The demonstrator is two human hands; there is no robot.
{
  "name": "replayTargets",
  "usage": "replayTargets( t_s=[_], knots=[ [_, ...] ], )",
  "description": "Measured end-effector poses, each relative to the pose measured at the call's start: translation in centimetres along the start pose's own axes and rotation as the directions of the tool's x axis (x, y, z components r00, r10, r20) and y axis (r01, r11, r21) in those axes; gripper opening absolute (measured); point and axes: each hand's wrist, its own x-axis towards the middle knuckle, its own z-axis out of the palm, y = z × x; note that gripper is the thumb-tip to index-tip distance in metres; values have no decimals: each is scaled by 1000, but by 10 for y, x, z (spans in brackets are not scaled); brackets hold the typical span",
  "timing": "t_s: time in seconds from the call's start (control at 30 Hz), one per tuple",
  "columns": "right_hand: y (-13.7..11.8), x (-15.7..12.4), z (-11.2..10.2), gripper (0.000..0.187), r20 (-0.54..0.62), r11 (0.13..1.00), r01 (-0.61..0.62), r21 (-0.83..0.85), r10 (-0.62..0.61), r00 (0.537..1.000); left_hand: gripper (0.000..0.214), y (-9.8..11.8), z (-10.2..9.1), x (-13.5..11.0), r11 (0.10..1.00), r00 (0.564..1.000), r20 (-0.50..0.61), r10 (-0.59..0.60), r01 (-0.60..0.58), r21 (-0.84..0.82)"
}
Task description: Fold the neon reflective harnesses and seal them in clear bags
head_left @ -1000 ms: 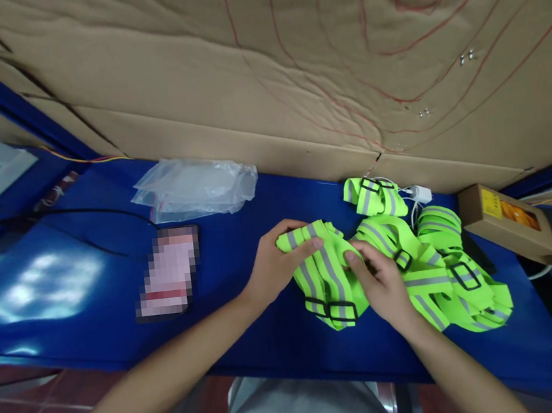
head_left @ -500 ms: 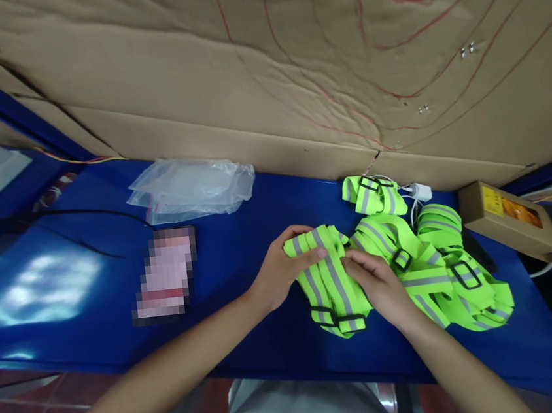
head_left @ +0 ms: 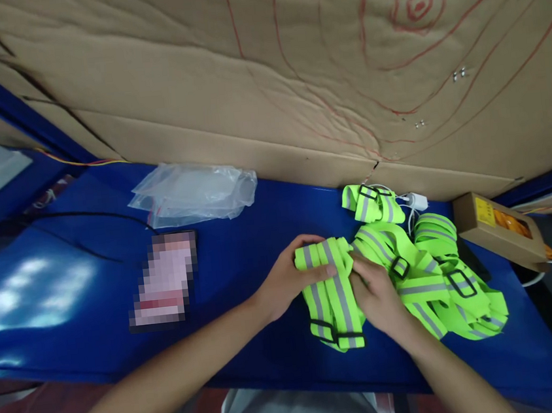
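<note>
A folded neon-green reflective strap [head_left: 337, 292] with grey stripes and black buckles at its lower end is held between my two hands above the blue table. My left hand [head_left: 291, 277] grips its left side, thumb lying across the front and fingers behind. At the strap's right edge, my right hand [head_left: 376, 285] pinches the material; its fingertips are partly hidden. Just right of that hand lies a loose pile of more green reflective straps [head_left: 422, 286] with black buckles. A smaller folded strap bundle [head_left: 372, 204] rests behind the pile.
Clear plastic bags [head_left: 195, 192] lie at the back left, with a pixelated phone [head_left: 165, 280] in front. A white charger [head_left: 416, 201] and a cardboard box [head_left: 500, 229] stand at the back right. A cardboard wall [head_left: 245, 104] rises behind the blue table [head_left: 253, 360]. Black cables cross the left side.
My right hand has shifted slightly on the strap's right edge, and the strap hangs a bit straighter. The whole view has tilted a little. Both hands keep hold.
</note>
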Motion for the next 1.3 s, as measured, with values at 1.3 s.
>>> replayTargets(
  t_s=[1.3],
  knots=[
    [-13,17,10,20,-265,996,90,-7,-88,960,59,-16,13,-9,941,936,-133,326,-308,138]
  ],
)
